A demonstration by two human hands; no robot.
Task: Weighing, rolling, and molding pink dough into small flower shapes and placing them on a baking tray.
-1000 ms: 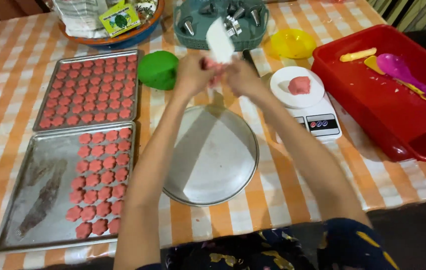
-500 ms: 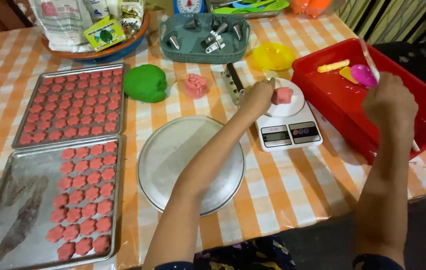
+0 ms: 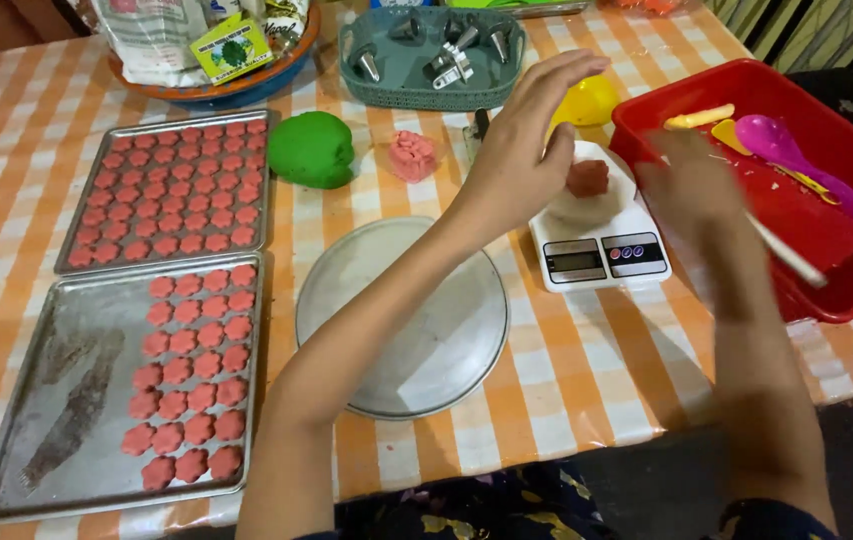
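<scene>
My left hand (image 3: pixel 521 150) has lifted off the pink lump (image 3: pixel 587 177), fingers spread; my right hand (image 3: pixel 691 185), blurred, grips a thin stick (image 3: pixel 784 250) nearer the red bin's (image 3: pixel 826 300) rim.

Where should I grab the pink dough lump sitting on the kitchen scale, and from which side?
Take the pink dough lump by its two opposite sides, coming straight down from above. It sits alone on the small white dish on the scale, its top and sides exposed. The left hand already hovers beside it, fingers spread. It is probably soft, so pinch lightly.
</scene>
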